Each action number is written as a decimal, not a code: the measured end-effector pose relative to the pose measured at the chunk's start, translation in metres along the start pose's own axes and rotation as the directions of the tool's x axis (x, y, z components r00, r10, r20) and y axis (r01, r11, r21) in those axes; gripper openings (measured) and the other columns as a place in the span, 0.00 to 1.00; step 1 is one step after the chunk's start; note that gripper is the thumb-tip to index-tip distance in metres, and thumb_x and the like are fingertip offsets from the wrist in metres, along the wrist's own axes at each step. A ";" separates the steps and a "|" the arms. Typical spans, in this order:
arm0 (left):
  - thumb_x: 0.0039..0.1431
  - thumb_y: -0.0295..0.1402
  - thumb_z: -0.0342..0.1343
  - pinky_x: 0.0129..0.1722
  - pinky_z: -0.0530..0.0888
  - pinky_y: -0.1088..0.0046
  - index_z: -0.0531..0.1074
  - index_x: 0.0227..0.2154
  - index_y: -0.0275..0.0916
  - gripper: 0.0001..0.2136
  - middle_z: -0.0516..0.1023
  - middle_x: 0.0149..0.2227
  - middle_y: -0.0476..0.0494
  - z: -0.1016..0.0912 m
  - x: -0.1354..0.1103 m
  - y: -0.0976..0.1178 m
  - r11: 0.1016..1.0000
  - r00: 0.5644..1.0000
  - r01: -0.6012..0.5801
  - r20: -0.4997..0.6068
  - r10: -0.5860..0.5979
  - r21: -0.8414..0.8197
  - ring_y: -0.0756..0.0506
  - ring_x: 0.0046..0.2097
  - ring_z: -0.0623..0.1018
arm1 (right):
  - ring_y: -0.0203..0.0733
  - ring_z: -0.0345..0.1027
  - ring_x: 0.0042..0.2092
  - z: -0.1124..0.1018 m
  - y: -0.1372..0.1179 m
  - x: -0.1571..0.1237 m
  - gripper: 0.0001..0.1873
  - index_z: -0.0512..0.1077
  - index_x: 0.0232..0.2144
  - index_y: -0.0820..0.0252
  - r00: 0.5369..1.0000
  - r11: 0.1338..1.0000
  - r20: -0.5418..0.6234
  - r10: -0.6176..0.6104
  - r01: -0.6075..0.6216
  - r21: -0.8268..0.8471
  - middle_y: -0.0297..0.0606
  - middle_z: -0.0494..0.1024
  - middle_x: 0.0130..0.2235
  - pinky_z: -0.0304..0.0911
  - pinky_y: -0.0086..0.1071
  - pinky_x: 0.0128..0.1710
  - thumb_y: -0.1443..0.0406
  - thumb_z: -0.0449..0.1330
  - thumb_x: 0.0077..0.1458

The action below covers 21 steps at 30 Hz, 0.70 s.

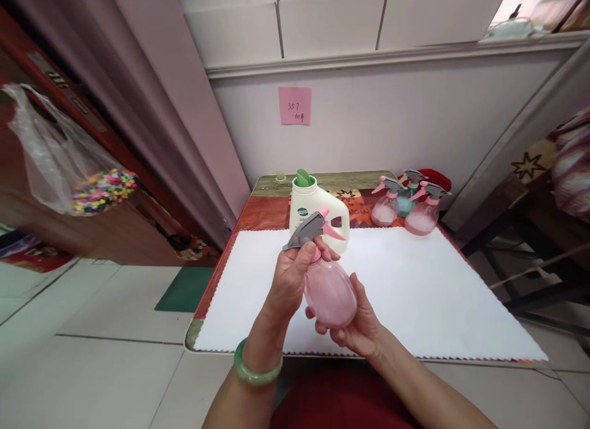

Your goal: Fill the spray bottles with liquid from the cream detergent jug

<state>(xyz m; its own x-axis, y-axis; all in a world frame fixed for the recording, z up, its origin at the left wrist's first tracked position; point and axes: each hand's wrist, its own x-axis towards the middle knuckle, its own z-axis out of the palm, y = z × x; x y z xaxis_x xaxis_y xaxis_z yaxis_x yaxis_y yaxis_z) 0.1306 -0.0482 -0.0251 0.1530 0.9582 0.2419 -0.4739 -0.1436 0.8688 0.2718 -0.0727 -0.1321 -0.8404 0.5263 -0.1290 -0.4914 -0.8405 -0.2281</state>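
Both hands hold a pink spray bottle point(330, 292) above the front of the white mat point(396, 306). My left hand point(295, 270) is closed around its neck, just below the grey head with the pink trigger point(313, 226). My right hand point(357, 327) cups the rounded body from below and the right. The bottle tilts, its head toward the upper left. Pinkish contents show through the clear wall. Right behind it stands a cream jug point(302, 198) with a handle and a green spout point(303, 178), partly hidden by the spray head.
At the table's back right stand several spray bottles, among them a pink one point(421, 220) and a teal one point(405, 204), near a red object point(436, 178). A small greenish cap point(280, 177) lies back left. A plastic bag of colourful pieces point(104, 189) hangs at left.
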 end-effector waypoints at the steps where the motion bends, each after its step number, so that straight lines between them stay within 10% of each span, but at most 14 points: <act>1: 0.64 0.41 0.56 0.49 0.72 0.62 0.75 0.31 0.38 0.12 0.72 0.32 0.45 0.000 0.000 -0.001 1.000 1.000 -0.009 -0.026 0.010 0.015 0.42 0.41 0.77 | 0.44 0.77 0.33 0.002 0.001 0.000 0.51 0.64 0.56 0.64 0.995 0.995 -0.045 -0.086 0.083 -0.058 0.52 0.81 0.41 0.66 0.25 0.20 0.33 0.62 0.44; 3: 0.64 0.41 0.57 0.49 0.72 0.62 0.76 0.32 0.38 0.12 0.74 0.32 0.45 0.000 0.000 -0.002 0.999 0.995 -0.032 -0.088 0.035 0.043 0.42 0.42 0.78 | 0.47 0.78 0.39 0.006 0.006 0.001 0.47 0.64 0.58 0.60 0.945 0.936 -0.121 -0.302 0.270 -0.225 0.51 0.79 0.48 0.73 0.31 0.27 0.38 0.66 0.45; 8: 0.62 0.44 0.58 0.51 0.72 0.59 0.76 0.34 0.38 0.13 0.76 0.31 0.44 0.003 0.002 -0.002 0.997 0.984 -0.078 -0.158 0.079 0.015 0.41 0.42 0.79 | 0.51 0.63 0.64 0.021 0.016 0.003 0.64 0.53 0.66 0.41 0.611 0.555 -0.119 -0.782 0.597 -0.580 0.39 0.65 0.66 0.67 0.42 0.57 0.55 0.80 0.30; 9: 0.63 0.44 0.58 0.51 0.72 0.59 0.76 0.34 0.38 0.13 0.75 0.31 0.45 0.004 0.002 -0.002 0.996 0.986 -0.091 -0.143 0.089 -0.006 0.41 0.42 0.79 | 0.51 0.62 0.64 0.023 0.015 0.002 0.64 0.51 0.67 0.41 0.623 0.576 -0.127 -0.772 0.601 -0.553 0.39 0.64 0.67 0.66 0.43 0.58 0.50 0.79 0.32; 11: 0.63 0.44 0.57 0.50 0.73 0.59 0.77 0.34 0.38 0.13 0.74 0.31 0.45 0.005 0.001 -0.002 0.993 0.989 -0.111 -0.102 0.108 -0.026 0.41 0.42 0.79 | 0.54 0.71 0.58 0.023 0.008 0.000 0.57 0.55 0.67 0.47 0.787 0.766 -0.166 -0.594 0.490 -0.416 0.47 0.70 0.63 0.73 0.45 0.48 0.34 0.66 0.40; 14: 0.64 0.42 0.56 0.48 0.74 0.59 0.77 0.32 0.38 0.13 0.74 0.33 0.43 0.006 0.000 -0.003 0.996 0.995 -0.094 -0.036 0.094 -0.005 0.41 0.42 0.78 | 0.47 0.78 0.28 0.016 -0.005 -0.005 0.58 0.68 0.57 0.65 0.976 0.977 -0.185 -0.114 0.077 -0.199 0.57 0.82 0.44 0.69 0.33 0.19 0.25 0.42 0.46; 17: 0.64 0.43 0.56 0.48 0.74 0.58 0.78 0.33 0.38 0.13 0.77 0.37 0.40 0.005 -0.001 -0.005 0.998 0.998 -0.060 -0.025 0.061 0.029 0.40 0.43 0.79 | 0.31 0.62 0.16 0.006 -0.011 -0.008 0.52 0.72 0.48 0.69 0.977 0.996 -0.209 0.037 -0.053 -0.068 0.51 0.82 0.33 0.51 0.21 0.09 0.28 0.44 0.51; 21: 0.65 0.42 0.56 0.54 0.72 0.60 0.79 0.35 0.38 0.13 0.79 0.36 0.41 0.004 0.001 -0.005 0.992 0.992 -0.084 -0.085 0.091 0.090 0.40 0.47 0.78 | 0.37 0.72 0.26 0.005 -0.005 -0.010 0.40 0.71 0.52 0.62 0.935 0.957 -0.222 -0.276 0.245 -0.157 0.49 0.82 0.39 0.60 0.22 0.14 0.37 0.61 0.50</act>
<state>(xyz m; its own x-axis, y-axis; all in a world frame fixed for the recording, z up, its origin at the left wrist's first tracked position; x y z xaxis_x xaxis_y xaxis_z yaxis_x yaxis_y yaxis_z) 0.1367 -0.0473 -0.0274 0.0349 0.9585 0.2828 -0.4051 -0.2451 0.8808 0.2810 -0.0745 -0.1246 -0.6001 0.7524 -0.2718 -0.6400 -0.6554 -0.4012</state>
